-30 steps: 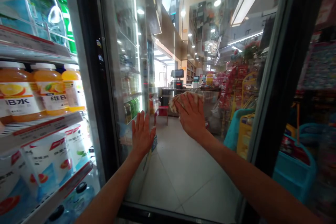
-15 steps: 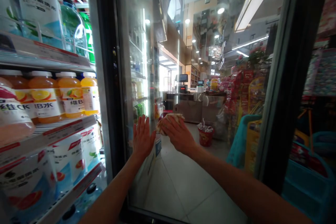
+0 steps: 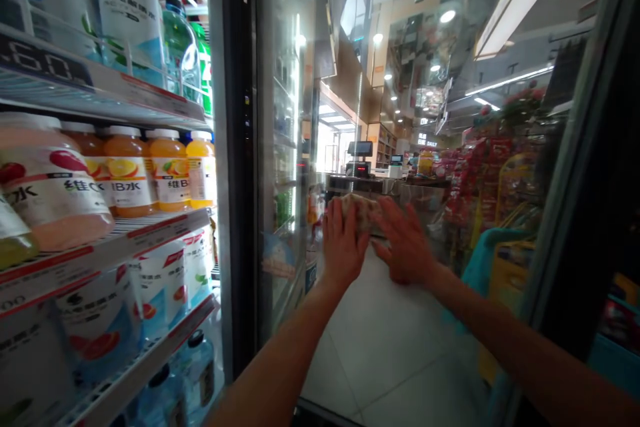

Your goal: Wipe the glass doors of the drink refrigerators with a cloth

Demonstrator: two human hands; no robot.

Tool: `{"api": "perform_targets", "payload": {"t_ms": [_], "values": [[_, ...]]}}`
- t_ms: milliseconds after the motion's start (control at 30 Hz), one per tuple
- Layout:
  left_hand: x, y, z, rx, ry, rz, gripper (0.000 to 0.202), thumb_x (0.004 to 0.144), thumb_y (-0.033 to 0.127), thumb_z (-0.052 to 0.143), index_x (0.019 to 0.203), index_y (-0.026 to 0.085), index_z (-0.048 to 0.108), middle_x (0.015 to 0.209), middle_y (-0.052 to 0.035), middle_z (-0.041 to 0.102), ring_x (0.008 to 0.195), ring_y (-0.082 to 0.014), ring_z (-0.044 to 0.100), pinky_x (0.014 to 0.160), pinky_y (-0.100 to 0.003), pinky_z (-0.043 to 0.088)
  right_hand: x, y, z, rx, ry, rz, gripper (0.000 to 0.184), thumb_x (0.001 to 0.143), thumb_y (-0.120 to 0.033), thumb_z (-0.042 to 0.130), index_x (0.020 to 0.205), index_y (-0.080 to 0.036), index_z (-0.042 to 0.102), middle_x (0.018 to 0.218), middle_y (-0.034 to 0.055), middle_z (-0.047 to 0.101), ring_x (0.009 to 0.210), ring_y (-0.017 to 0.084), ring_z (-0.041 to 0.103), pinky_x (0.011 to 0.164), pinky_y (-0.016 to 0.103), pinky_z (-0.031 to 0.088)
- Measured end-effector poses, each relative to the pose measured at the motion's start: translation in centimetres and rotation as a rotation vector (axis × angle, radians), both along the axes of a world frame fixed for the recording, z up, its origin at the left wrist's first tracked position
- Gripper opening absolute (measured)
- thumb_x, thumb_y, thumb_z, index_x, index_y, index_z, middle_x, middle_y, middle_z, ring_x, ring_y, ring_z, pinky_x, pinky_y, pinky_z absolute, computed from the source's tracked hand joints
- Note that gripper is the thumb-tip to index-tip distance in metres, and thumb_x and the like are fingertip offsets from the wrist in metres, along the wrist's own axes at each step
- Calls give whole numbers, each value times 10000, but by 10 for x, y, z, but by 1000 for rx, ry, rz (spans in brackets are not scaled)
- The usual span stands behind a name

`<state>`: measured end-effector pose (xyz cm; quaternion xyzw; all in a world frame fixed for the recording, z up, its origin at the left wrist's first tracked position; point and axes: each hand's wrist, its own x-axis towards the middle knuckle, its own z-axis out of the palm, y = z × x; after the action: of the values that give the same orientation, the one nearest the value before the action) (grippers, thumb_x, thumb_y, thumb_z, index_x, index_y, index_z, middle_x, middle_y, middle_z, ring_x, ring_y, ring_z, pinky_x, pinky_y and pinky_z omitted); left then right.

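A glass fridge door [image 3: 390,320] stands open in front of me, framed in black. My left hand [image 3: 343,243] lies flat on the glass, fingers up and close together. My right hand [image 3: 404,240] presses a crumpled beige cloth [image 3: 359,208] against the glass, its fingers spread over the cloth. The two hands are side by side and nearly touching, with the cloth just above and between them.
Fridge shelves [image 3: 150,230] on the left carry orange drink bottles [image 3: 167,170], white-labelled bottles and large water bottles. Through the glass I see a tiled shop floor, a checkout counter [image 3: 380,183] and red snack displays [image 3: 480,173]. Teal baskets [image 3: 620,360] stand at the right.
The view has swung left, so the door frame and shelves shifted right. My right hand slid the cloth down and left across the glass, then up beside my left hand.
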<state>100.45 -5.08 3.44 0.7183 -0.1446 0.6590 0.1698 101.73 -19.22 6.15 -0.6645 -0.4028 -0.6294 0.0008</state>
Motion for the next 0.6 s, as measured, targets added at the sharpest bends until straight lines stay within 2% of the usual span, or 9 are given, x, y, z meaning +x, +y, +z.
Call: {"api": "perform_targets", "payload": {"t_ms": [67, 133, 233, 267, 333, 400, 467, 533, 600], "values": [[10, -14, 7, 88, -47, 94, 578, 911, 400, 387, 1416, 143, 272, 1480, -155, 297, 1419, -252, 100, 1139, -500, 165, 4, -28, 7, 87, -34, -116, 450, 861, -264, 476, 1292, -137, 450, 1411, 174, 419, 1357, 256, 320, 1109, 522, 176], [18, -9, 14, 180, -101, 139, 513, 921, 363, 371, 1388, 152, 336, 1432, -131, 394, 1417, -225, 124, 1151, -477, 138, 6, -49, 16, 164, -49, -205, 469, 865, -292, 477, 1305, -136, 437, 1438, 184, 375, 1359, 280, 312, 1091, 551, 180], [27, 43, 21, 182, -136, 175, 443, 935, 311, 341, 1353, 177, 401, 1406, -119, 435, 1402, -199, 194, 1144, -439, 188, 6, -67, 22, 225, -46, -275, 458, 876, -328, 463, 1291, -135, 462, 1463, 194, 327, 1365, 300, 292, 1080, 560, 192], [29, 65, 24, 77, -131, 209, 454, 938, 317, 331, 1357, 155, 395, 1411, -143, 420, 1393, -213, 224, 1132, -448, 215, 5, -70, 22, 234, -44, -287, 449, 880, -329, 455, 1286, -137, 471, 1463, 192, 329, 1368, 303, 286, 1082, 560, 188], [33, 100, 28, -314, -174, 288, 504, 946, 339, 291, 1365, 70, 365, 1426, -213, 366, 1382, -272, 246, 1107, -507, 241, 4, -71, 21, 240, -35, -299, 444, 886, -320, 443, 1297, -153, 474, 1460, 171, 345, 1375, 306, 269, 1095, 554, 164], [35, 103, 31, -459, -188, 305, 531, 946, 349, 280, 1377, 45, 336, 1440, -235, 326, 1390, -298, 209, 1101, -542, 228, 4, -68, 18, 247, -19, -306, 454, 891, -309, 435, 1326, -180, 458, 1459, 143, 359, 1384, 308, 248, 1111, 542, 130], [33, 71, 29, -228, -191, 255, 514, 940, 312, 298, 1404, 90, 300, 1459, -193, 315, 1409, -265, 150, 1117, -512, 219, 4, -66, 17, 260, -13, -312, 459, 897, -304, 423, 1344, -202, 444, 1459, 126, 366, 1390, 300, 234, 1121, 526, 111], [29, 28, 24, 260, -189, 155, 509, 923, 265, 340, 1420, 175, 281, 1474, -101, 326, 1418, -205, 105, 1141, -436, 209, 4, -66, 17, 269, -24, -310, 453, 903, -306, 412, 1343, -207, 442, 1455, 123, 374, 1395, 280, 227, 1121, 519, 124], [25, 3, 21, 558, -183, 110, 486, 910, 246, 369, 1395, 223, 338, 1460, -41, 363, 1414, -180, 128, 1155, -401, 182, 4, -67, 17, 268, -31, -298, 449, 902, -300, 412, 1339, -205, 440, 1455, 118, 376, 1400, 259, 217, 1116, 521, 138]]}}
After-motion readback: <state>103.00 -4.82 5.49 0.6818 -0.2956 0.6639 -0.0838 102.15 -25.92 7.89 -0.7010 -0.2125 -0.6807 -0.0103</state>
